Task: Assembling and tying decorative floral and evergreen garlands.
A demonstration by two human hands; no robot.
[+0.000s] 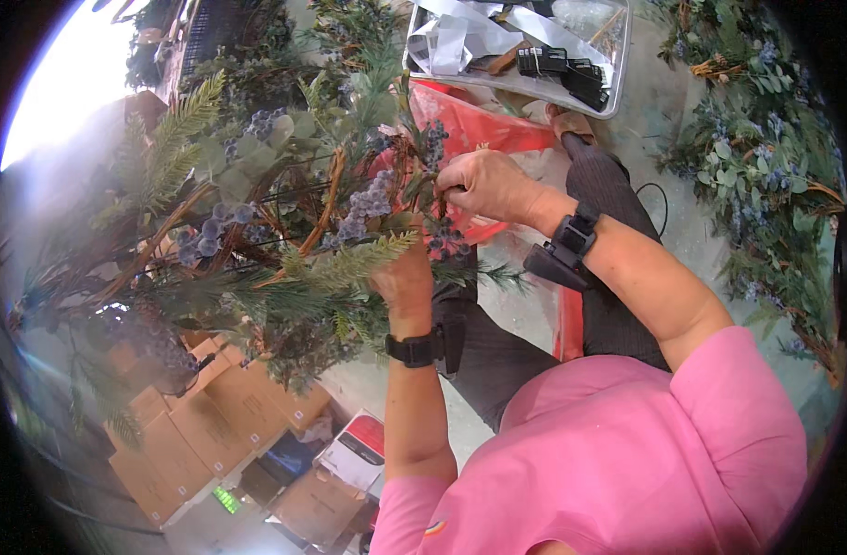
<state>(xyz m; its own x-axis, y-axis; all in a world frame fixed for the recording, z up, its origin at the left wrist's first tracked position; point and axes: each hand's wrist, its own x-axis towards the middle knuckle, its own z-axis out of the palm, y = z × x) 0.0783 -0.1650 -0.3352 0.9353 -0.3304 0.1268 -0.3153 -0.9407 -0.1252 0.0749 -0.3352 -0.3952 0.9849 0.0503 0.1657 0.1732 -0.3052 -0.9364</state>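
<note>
A large spread of artificial greenery (284,199) fills the left and middle, with fern-like sprigs, brown twisted twigs and clusters of blue berries (366,205). My right hand (497,187) reaches in at its right edge, fingers closed in a pinch on a thin stem beside a small dark berry cluster (434,143). Just below and to the left, my left hand (407,277) is raised into the foliage. A green sprig (363,262) covers its fingers, so their grip is hidden.
A clear plastic bin (516,85) holding white ribbon and black pieces stands at the top, above a red plastic bag (483,120). More greenery (756,185) lies along the right. Cardboard boxes (215,416) are stacked at the lower left. My legs stretch out below my hands.
</note>
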